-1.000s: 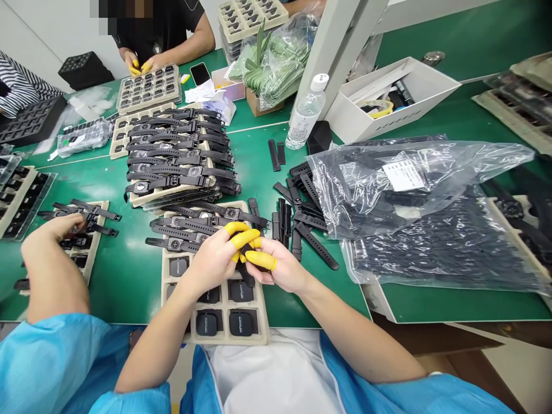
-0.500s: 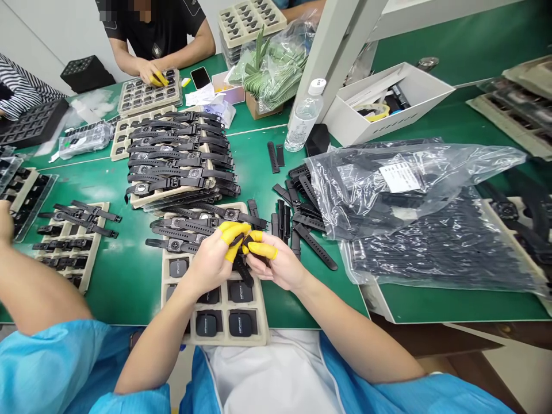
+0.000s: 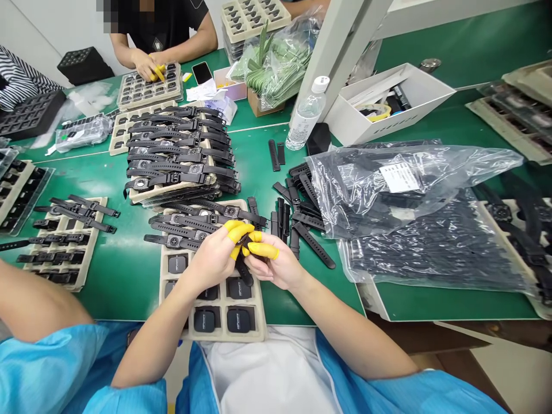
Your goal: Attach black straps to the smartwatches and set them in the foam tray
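In front of my chest, my left hand [image 3: 215, 256] and my right hand [image 3: 278, 261] meet, both with yellow finger cots on. Their fingertips pinch a small black watch [image 3: 245, 242] from both sides, mostly hidden. A black watch strap [image 3: 244, 271] hangs down below the fingers. Beneath my hands lies a beige compartment tray [image 3: 259, 313]. Its near cells hold square black watch faces [image 3: 238, 319]; strapped watches [image 3: 175, 241] lie across its far part. Loose black straps [image 3: 314, 244] are scattered just right of my hands.
Stacked trays of strapped watches [image 3: 181, 152] stand ahead. Clear bags of straps [image 3: 422, 230], a water bottle [image 3: 307, 114] and a white box [image 3: 388, 103] are to the right. A neighbour's blue sleeve [image 3: 47, 368] is at left; another person [image 3: 161, 29] works opposite.
My hands keep their pinch on the watch, with slight finger movement. The neighbour's hand at left has moved out of view, and a strapped watch now sticks out from the left tray.
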Motion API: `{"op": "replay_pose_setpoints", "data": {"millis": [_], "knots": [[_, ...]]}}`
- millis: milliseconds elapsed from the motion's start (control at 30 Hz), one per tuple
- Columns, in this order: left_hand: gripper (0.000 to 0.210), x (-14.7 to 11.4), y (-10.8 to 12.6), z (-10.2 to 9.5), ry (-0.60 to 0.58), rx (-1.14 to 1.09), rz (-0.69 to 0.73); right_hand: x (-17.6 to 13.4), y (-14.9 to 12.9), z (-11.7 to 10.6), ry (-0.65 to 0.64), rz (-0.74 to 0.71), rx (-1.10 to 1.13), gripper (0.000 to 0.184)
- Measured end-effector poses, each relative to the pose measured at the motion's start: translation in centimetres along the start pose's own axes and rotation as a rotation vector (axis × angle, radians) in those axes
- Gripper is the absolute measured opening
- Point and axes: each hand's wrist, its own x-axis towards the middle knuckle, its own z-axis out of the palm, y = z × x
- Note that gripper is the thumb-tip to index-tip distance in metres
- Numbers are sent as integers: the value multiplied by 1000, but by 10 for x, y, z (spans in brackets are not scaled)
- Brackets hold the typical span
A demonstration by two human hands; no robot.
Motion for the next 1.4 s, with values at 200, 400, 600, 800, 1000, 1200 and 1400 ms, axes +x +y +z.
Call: {"op": "replay_pose_setpoints", "data": {"millis": [200,400,600,800,1000,1200,1400], "knots": [[52,0,0,-3,-57,2,18,1,1,0,53,-40,35,31],[53,1,3,-8,-57,81,90,1,3,-1,66,-34,-5,33],[42,1,5,-5,-106,392,108,3,2,-1,92,11,-56,37],[43,3,7,-13,-116,180,83,0,2,3,59,-12,-91,39],[53,6,14,-30,-124,92,50,-3,3,-6,73,-289,-378,38],[37,-13,7,-90,-261,378,-243,-5,-8,-21,104,-414,-1044,25],[26,-56,-7,-126,-429,437,-370,-7,4,-12,13,-685,-1532,24]]}}
